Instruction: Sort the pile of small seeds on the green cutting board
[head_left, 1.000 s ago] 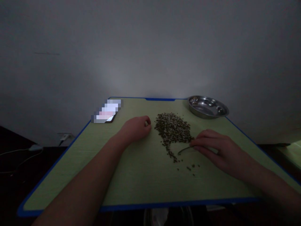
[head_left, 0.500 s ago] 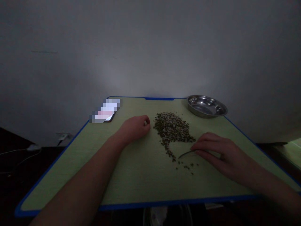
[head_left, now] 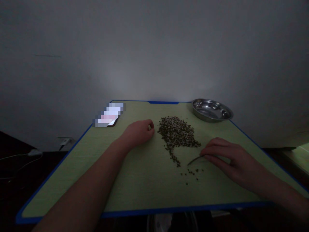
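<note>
A heap of small dark green beans (head_left: 177, 133) lies in the middle of a pale green table (head_left: 145, 180) with a blue rim. My left hand (head_left: 140, 132) rests on the table as a loose fist just left of the heap, fingers curled. My right hand (head_left: 225, 158) lies right of the heap, its fingers pinched on a thin metal tool (head_left: 194, 159) whose tip points at a few loose beans (head_left: 191, 174) apart from the heap.
A shiny steel bowl (head_left: 212, 110) stands at the far right corner of the table. A phone with a lit screen (head_left: 108, 115) lies at the far left. A wall rises right behind the table. Cables lie on the dark floor at left.
My right hand has drawn back to the right with the tool, and a few beans now lie apart below the heap. My left hand has stayed put.
</note>
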Available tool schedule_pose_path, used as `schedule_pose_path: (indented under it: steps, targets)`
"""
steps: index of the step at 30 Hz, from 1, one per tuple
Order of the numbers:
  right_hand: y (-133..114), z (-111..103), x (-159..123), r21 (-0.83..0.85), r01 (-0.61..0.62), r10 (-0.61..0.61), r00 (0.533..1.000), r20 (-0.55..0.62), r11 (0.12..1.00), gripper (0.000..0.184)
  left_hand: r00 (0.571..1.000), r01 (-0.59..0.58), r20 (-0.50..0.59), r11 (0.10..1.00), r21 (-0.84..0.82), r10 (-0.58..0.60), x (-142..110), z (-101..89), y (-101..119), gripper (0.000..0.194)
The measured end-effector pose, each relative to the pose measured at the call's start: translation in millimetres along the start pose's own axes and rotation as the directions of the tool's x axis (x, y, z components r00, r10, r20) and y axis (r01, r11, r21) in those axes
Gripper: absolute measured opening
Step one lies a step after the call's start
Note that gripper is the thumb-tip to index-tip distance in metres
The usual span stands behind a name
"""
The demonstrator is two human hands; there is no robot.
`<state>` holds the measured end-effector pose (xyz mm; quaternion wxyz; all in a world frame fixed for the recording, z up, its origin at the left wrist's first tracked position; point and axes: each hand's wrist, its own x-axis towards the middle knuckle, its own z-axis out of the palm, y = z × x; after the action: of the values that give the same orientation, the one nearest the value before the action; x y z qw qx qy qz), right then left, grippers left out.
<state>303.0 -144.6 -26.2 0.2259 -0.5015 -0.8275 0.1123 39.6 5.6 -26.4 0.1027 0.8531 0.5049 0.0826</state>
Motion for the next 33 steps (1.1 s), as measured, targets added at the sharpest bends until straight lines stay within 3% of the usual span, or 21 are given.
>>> schedule_pose_path:
  steps: [13, 25, 33]
  targets:
    - [-4, 7, 10, 0.068, -0.033, 0.032, 0.999, 0.01, 0.997, 0.019, 1.0, -0.005, -0.007, 1.0, 0.012, 0.005, 0, -0.1, 1, 0.029]
    - [-18, 18, 35, 0.091, -0.006, 0.003, 1.0, 0.03, 0.996, 0.016, 1.0, -0.01, 0.001, 1.0, 0.016, 0.01, 1, 0.7, -1, 0.03]
    - [-10, 20, 56, 0.033, 0.02, -0.022, 0.999, 0.041, 0.999, 0.014, 1.0, -0.026, -0.005, 1.0, 0.012, 0.026, 1, 0.6, -2, 0.03]
